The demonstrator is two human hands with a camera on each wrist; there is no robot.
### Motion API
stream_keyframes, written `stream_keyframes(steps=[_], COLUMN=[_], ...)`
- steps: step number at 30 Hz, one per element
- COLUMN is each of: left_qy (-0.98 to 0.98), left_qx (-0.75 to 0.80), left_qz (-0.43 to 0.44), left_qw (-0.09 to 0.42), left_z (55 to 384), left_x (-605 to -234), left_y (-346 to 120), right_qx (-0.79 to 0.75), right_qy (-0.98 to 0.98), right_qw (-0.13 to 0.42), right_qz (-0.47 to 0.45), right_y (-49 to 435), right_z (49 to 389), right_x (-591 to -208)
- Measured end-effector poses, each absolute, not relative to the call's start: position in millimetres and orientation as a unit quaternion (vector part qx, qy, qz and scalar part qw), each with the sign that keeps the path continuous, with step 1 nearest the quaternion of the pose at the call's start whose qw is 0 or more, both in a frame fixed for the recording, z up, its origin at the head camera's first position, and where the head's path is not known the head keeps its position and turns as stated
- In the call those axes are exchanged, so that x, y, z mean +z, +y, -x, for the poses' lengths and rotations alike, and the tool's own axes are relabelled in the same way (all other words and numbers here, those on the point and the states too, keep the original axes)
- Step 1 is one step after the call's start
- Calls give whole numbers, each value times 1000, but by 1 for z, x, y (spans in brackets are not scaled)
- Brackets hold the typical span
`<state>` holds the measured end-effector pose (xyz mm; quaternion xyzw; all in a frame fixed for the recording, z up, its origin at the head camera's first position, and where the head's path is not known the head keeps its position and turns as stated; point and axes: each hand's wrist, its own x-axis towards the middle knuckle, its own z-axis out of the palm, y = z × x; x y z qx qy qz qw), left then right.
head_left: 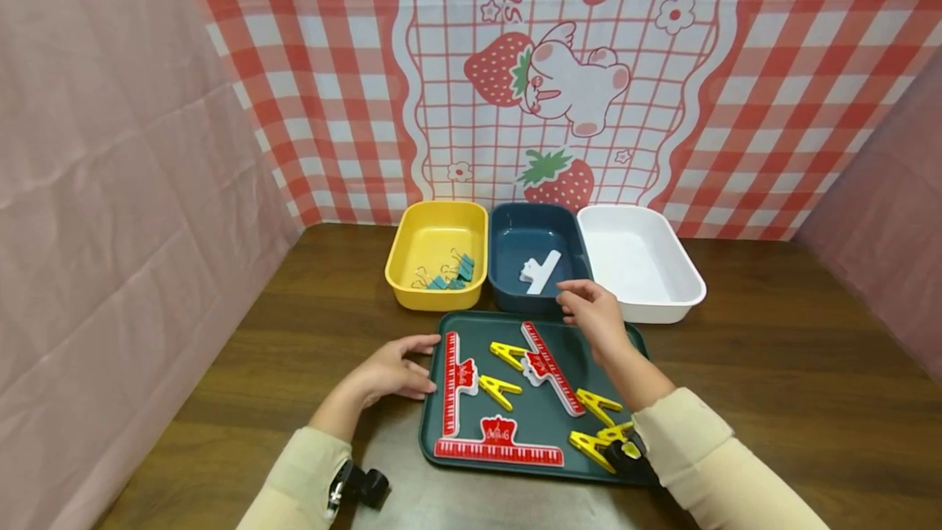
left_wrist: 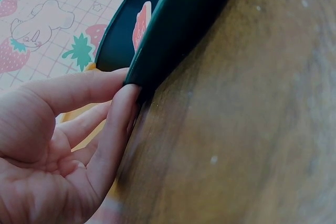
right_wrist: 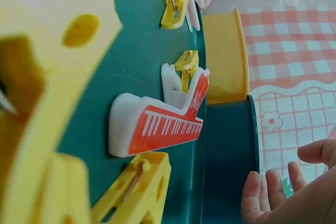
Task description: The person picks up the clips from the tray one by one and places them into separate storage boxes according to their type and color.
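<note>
My left hand [head_left: 397, 368] holds the left rim of a dark green tray [head_left: 603, 350], thumb and fingers at its edge. On the tray lie red-and-white piano-key clips: one upright [head_left: 451, 383] at the left, one slanted [head_left: 553, 370] near the middle, one flat [head_left: 500, 452] along the front. Several yellow clothespins [head_left: 500, 391] lie among them. My right hand [head_left: 594, 319] hovers by the front rim of the dark blue bin [head_left: 567, 223], fingers loosely bent, holding nothing. Inside that bin is a white clip [head_left: 543, 271], its printed side not visible.
A yellow bin [head_left: 401, 264] at the left holds several teal binder clips [head_left: 464, 268]. A white bin [head_left: 640, 260] stands right of the blue one. Behind the bins hangs a checked strawberry cloth [head_left: 338, 88]. The tray rests on a wooden table [head_left: 280, 334].
</note>
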<state>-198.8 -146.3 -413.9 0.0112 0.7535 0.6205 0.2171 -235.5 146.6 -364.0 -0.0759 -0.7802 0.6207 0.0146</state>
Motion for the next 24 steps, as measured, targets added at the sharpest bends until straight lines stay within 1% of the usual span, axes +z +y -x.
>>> stream_keyframes(steps=[5, 12, 24], left_qy=[753, 752, 755], left_qx=[622, 623, 619], left_qz=[-8, -15, -11], left_qw=[217, 216, 215], left_z=[198, 197, 197], left_x=[-413, -413, -412], left_y=[-146, -146, -146], right_qx=[607, 586, 525], right_qy=[-792, -807, -843], right_qw=[-1, -47, -108], right_qz=[66, 62, 42], right_y=[146, 145, 146], right_z=[228, 217, 206], right_x=[-366, -372, -380])
